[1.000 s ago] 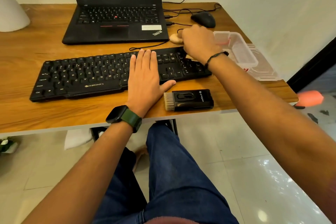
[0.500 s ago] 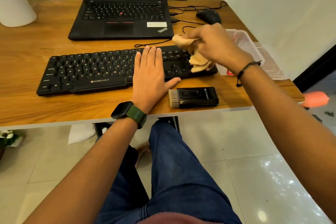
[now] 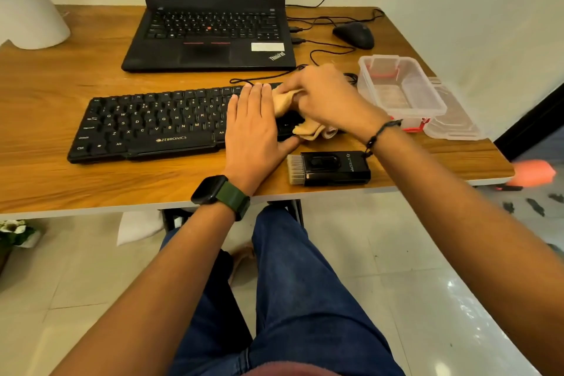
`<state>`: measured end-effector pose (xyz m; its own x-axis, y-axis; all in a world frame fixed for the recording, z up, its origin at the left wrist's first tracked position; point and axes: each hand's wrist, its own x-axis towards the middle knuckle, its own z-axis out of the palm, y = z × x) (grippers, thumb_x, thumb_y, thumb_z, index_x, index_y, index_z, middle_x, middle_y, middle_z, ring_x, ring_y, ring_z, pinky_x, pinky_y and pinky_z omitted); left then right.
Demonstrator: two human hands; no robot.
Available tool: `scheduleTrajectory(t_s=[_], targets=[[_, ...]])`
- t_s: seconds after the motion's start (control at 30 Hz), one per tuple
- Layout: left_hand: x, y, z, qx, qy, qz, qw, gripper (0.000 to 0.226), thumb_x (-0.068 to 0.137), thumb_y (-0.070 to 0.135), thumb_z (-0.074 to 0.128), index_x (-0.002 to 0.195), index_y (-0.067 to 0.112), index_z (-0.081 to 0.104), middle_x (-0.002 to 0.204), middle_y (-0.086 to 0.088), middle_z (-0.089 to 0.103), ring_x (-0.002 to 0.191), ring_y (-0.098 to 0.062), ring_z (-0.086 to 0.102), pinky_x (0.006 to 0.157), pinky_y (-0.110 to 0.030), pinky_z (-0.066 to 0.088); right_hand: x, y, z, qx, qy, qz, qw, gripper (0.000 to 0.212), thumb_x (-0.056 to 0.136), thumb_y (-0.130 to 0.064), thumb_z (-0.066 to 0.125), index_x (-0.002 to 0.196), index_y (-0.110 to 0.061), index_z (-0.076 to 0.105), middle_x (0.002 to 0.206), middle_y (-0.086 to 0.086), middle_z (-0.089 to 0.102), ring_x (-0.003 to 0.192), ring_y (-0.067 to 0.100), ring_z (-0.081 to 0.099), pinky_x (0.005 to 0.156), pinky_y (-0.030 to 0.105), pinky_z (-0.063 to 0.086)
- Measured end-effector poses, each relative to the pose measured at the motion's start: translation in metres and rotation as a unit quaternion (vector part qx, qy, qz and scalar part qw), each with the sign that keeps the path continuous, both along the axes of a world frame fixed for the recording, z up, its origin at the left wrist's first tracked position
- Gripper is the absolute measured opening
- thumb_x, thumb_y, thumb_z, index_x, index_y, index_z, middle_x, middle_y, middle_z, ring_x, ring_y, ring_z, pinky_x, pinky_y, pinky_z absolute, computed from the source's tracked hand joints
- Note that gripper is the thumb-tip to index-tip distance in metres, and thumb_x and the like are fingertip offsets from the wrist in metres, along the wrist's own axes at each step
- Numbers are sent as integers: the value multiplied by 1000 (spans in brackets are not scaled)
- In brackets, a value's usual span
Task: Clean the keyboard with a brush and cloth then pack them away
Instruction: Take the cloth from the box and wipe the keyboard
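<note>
Now that the right hand (image 3: pixel 323 97) has dragged its gripped tan cloth (image 3: pixel 305 128) leftward mid-frame, beside the flat, released left hand (image 3: pixel 254 128), wiping the Zebronics keyboard (image 3: pixel 146 125) begins.

Brush (image 3: pixel 329 168) and box (image 3: pixel 401 88) hem the keyboard's (image 3: pixel 152 125) right end.

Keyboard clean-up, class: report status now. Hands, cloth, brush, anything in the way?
Left hand flat on keyboard, open. Right hand holds cloth over the keyboard's right end. Brush idle at the desk's front edge. Nothing in the way.
</note>
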<state>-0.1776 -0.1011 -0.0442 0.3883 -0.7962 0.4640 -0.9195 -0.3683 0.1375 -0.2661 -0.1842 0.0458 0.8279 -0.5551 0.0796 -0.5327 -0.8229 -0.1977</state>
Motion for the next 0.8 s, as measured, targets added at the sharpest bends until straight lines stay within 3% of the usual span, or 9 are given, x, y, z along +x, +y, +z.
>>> scheduleTrajectory(t_s=[0.1, 0.17, 0.27, 0.37, 0.5, 0.63, 0.73, 0.8], targets=[[-2, 1, 1, 2, 2, 11, 1000, 96, 77, 61, 56, 143, 0, 21, 148, -19, 28, 139, -31, 20, 114, -44, 11, -2, -18, 11, -33, -27, -72, 996, 38, 93, -10, 47, 128, -23, 55, 126, 10, 57, 117, 28, 50, 95, 40, 45], [-2, 1, 0, -3, 7, 13, 1000, 98, 77, 62, 54, 144, 1, 17, 149, -18, 25, 140, -30, 18, 115, -43, 9, 0, -22, 10, -92, 20, -101, 990, 38, 92, -12, 49, 129, -18, 53, 123, 14, 56, 112, 32, 53, 88, 41, 47], [-1, 0, -3, -11, 23, 12, 1000, 101, 76, 62, 57, 144, 1, 15, 149, -18, 25, 140, -30, 19, 115, -42, 11, 7, -12, -3, -135, 83, -73, 985, 30, 91, -14, 49, 120, -10, 55, 116, 16, 57, 106, 34, 55, 78, 39, 46], [1, -1, -3, -35, 46, 4, 998, 100, 74, 55, 63, 143, -2, 18, 146, -21, 29, 138, -32, 23, 114, -43, 16, 13, 11, -15, -178, 75, -21, 981, 23, 89, -12, 47, 108, -7, 59, 108, 14, 60, 100, 33, 58, 71, 38, 46], [2, 0, -5, -70, 88, -13, 994, 97, 75, 44, 67, 143, -3, 17, 146, -21, 30, 138, -33, 23, 115, -44, 16, 15, 23, -10, -115, 45, 49, 991, 23, 88, -11, 43, 103, -8, 60, 96, 12, 60, 95, 32, 58, 66, 34, 40], [0, 2, -1, -89, 78, -9, 993, 105, 70, 47, 72, 144, -1, 15, 143, -19, 35, 136, -33, 28, 112, -45, 18, 17, 4, 6, 9, -13, 38, 999, 32, 87, -11, 45, 107, -21, 68, 101, 5, 64, 99, 23, 58, 81, 36, 50], [-3, 4, 2, -88, 73, -15, 993, 109, 69, 49, 72, 145, 1, 11, 145, -18, 33, 137, -31, 27, 113, -42, 14, 21, -13, 7, -37, -48, -43, 997, 32, 90, -16, 46, 118, -19, 62, 114, 8, 62, 104, 25, 57, 83, 38, 51], [-4, 6, 3, -93, 75, -27, 992, 107, 70, 46, 72, 146, 3, 10, 146, -18, 30, 138, -31, 24, 113, -39, 11, 25, -16, 2, -83, -25, -84, 993, 32, 92, -20, 47, 122, -13, 57, 116, 11, 59, 105, 27, 57, 78, 35, 48]])
